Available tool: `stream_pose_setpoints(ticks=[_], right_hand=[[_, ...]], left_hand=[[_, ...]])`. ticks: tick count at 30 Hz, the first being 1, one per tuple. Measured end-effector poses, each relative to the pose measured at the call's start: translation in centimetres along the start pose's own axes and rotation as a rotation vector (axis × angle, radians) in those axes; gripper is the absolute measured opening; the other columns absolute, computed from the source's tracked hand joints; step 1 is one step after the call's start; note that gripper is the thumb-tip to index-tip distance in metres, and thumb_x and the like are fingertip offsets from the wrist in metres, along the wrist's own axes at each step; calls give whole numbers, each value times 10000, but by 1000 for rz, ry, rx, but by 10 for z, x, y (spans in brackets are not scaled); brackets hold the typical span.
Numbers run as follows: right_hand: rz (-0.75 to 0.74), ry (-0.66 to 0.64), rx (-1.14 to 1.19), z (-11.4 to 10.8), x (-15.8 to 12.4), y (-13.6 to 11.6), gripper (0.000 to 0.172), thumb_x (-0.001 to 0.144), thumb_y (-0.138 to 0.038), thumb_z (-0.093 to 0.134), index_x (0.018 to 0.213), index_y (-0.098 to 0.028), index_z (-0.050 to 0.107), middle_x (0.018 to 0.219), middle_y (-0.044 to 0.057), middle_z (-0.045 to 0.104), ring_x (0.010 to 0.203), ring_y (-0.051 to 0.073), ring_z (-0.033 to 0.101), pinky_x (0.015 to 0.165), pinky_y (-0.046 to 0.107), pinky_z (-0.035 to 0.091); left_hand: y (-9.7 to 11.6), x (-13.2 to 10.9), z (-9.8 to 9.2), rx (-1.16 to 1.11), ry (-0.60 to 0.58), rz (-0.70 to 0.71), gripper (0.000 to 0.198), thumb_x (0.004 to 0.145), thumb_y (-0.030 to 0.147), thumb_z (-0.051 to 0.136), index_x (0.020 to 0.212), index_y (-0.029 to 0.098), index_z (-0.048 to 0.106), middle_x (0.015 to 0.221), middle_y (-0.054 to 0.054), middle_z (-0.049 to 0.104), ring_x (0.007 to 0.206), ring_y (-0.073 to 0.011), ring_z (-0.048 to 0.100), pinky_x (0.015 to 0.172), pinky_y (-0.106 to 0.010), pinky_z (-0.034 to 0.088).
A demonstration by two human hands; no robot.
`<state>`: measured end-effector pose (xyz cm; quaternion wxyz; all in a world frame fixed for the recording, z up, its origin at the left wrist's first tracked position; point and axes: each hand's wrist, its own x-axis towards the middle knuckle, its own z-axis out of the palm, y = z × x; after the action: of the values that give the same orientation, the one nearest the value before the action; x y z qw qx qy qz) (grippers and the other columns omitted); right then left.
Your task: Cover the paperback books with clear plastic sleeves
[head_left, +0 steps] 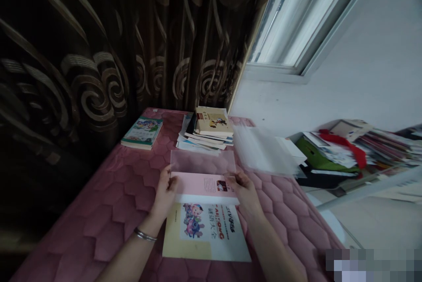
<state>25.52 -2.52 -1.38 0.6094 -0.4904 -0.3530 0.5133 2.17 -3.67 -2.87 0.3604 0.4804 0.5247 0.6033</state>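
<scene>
On the pink quilted cover [132, 211], near middle: an illustrated book [227, 247] lies face up, its pink flap [191, 183] spread toward the far side.
Left hand [167, 189]: fingers narrow, pinching the flap's left edge; a bracelet [145, 235] rings the wrist.
Right hand [244, 189]: fingers narrow, pinching the flap's right edge.
Clear sheet [202, 159]: reaches beyond the flap's far edge; whether the fingers grip it too, I cannot tell.
Far middle: a stack of books [214, 126].
Far left: a green-edged book [142, 132].
Right of the stack: blurred clear sheets [263, 152].
</scene>
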Motion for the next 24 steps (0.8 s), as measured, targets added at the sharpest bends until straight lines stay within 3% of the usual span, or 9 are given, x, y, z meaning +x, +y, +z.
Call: stream_pose_setpoints(ticks=[5,10,17,24], right_hand=[[-47,18,-66,-1,2,-1,342,498,-351,840,747,-192,667,721,1,682,632,166,589,571,274,454],[-56,1,-75,1,0,-2,321,514,-365,832,714,-203,640,672,-17,661,581,148,558,537,263,427],[-85,-4,-98,-2,2,1,326,512,-323,821,753,-210,633,774,-2,688,653,164,596,595,284,473],[-68,-11,-106,-3,3,2,355,520,-284,783,847,-232,653,809,-7,695,721,191,617,658,327,499]], left_hand=[[-1,-1,0,-17,11,-8,442,743,301,583,1166,193,510,1074,-58,636,831,-148,602,771,-286,466],[3,0,1,-55,-17,-35,472,718,309,616,1154,187,484,908,-17,654,691,-119,597,687,-261,465],[6,1,1,-117,-55,-87,562,687,323,659,1182,176,436,813,-8,681,724,-155,644,707,-286,477],[11,-1,-1,-136,-114,-33,532,720,304,634,1198,183,433,892,-46,713,889,-206,679,851,-361,477]])
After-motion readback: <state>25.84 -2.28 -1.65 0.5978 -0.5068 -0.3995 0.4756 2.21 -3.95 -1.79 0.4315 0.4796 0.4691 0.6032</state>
